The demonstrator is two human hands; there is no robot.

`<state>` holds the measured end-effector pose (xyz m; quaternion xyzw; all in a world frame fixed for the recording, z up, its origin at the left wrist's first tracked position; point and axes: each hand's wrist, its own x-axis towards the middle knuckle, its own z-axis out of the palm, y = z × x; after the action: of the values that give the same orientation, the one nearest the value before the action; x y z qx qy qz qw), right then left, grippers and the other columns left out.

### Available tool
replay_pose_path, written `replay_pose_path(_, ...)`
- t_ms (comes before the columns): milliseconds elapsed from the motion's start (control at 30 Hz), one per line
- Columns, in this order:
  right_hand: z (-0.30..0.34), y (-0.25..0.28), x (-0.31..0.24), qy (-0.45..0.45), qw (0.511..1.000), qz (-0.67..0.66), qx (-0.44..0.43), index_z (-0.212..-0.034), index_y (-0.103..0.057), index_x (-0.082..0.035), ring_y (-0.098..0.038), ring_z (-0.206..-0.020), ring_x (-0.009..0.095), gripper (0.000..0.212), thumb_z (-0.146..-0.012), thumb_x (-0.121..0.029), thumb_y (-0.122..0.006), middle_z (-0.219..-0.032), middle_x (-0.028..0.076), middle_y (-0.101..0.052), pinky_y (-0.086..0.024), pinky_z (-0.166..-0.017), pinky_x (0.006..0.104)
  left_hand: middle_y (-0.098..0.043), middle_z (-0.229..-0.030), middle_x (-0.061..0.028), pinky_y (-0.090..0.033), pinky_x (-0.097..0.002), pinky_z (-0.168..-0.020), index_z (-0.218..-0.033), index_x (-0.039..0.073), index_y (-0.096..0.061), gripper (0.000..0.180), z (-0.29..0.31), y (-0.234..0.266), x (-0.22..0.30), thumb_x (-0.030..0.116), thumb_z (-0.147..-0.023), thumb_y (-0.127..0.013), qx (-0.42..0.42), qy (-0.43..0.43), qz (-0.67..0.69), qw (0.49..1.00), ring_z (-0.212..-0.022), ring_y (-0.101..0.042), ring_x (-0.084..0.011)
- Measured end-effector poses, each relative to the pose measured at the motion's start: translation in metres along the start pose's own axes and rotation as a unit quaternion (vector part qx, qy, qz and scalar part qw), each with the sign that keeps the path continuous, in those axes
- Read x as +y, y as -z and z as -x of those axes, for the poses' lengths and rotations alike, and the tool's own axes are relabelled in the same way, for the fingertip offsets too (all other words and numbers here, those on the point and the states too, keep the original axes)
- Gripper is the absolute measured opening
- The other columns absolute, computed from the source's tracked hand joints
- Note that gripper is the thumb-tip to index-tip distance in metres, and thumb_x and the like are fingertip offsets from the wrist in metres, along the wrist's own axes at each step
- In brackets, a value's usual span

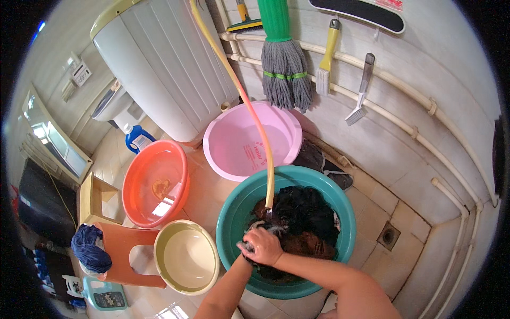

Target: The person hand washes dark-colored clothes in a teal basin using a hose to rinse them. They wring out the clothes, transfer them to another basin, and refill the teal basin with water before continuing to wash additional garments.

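Note:
A teal basin (347, 212) holds dark wet clothes (303, 210), some black and some brown. Over its near left part my right hand (264, 245) is closed, with a bit of dark wet cloth (248, 246) at its fingers. My left hand meets it from below; the right hand and the cloth hide its fingers, so its grip does not show. From a yellowish hose (245, 98), water runs down just beyond my hands into the clothes.
A pink basin (212, 143) with water stands beyond, an orange basin (184, 159) and a cream basin (214, 266) to the left. Dark cloth (91, 248) lies on an orange stool (125, 239). A floor drain (389, 235) is at right. A mop (287, 72) and brushes hang on the wall.

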<state>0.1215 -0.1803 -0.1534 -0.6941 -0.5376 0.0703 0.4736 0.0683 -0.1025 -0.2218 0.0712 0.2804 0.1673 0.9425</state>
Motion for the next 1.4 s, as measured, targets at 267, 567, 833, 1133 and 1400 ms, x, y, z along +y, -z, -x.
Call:
replay_pose_path(267, 0.000, 0.020, 0.080, -0.374, 0.913, -0.106, -0.124, -0.091, -0.064, -0.002, -0.061, -0.078, 0.036, 0.043, -0.083, -0.043, -0.053, -0.082, 0.021, -0.062, -0.047, -0.070, 0.0397, -0.061, -0.097, -0.0084, -0.048, -0.0324, -0.074, -0.107, 0.001, -0.056, 0.038, 0.030, -0.014, -0.017, 0.033, -0.088, -0.049, 0.229, -0.056, -0.348, 0.907, -0.083, -0.060, -0.0206)
replay_pose_path(567, -0.042, 0.119, 0.079, -0.163, 0.870, 0.154, -0.440, -0.124, -0.045, -0.010, -0.051, -0.107, 0.032, 0.083, -0.059, -0.053, -0.071, -0.115, 0.017, -0.053, -0.042, -0.089, 0.0400, -0.061, -0.078, -0.0120, -0.047, -0.0296, -0.069, -0.092, -0.004, -0.060, 0.066, 0.048, -0.048, 0.061, 0.047, -0.056, -0.081, 0.154, -0.038, -0.714, 0.682, -0.076, -0.058, -0.0158)
replay_pose_path(833, -0.040, 0.089, 0.066, -0.174, 0.916, 0.250, -0.261, -0.100, -0.059, -0.010, -0.052, -0.099, 0.029, 0.031, -0.068, -0.009, -0.059, -0.103, 0.011, -0.056, -0.042, -0.085, 0.0421, -0.060, -0.068, -0.0101, -0.046, -0.0310, -0.063, -0.082, -0.004, -0.064, 0.055, 0.077, -0.082, 0.074, 0.048, -0.067, -0.072, 0.017, 0.100, -0.851, 0.514, -0.065, -0.056, -0.0169)
replay_pose_path(1133, -0.001, 0.052, 0.085, -0.194, 0.879, 0.174, -0.400, -0.125, -0.049, -0.013, -0.030, -0.126, 0.033, 0.068, -0.070, -0.049, -0.065, -0.141, 0.012, -0.025, -0.030, -0.098, 0.0469, -0.063, -0.095, -0.0158, -0.049, -0.0341, -0.078, -0.104, -0.008, -0.056, 0.051, 0.066, -0.060, 0.074, 0.011, -0.056, -0.059, 0.006, -0.005, -0.444, 0.896, -0.083, -0.061, -0.0259)
replay_pose_path(1400, 0.008, 0.043, 0.147, -0.282, 0.900, -0.312, -0.115, -0.080, -0.054, -0.003, -0.052, -0.072, 0.020, 0.024, -0.084, -0.026, -0.048, -0.077, 0.008, -0.055, -0.043, -0.069, 0.0363, -0.061, -0.099, -0.0218, -0.050, -0.0419, -0.078, -0.107, -0.010, -0.052, 0.058, 0.072, -0.055, 0.086, 0.018, -0.057, -0.053, -0.015, -0.031, -0.304, 0.952, -0.084, -0.061, -0.0335)
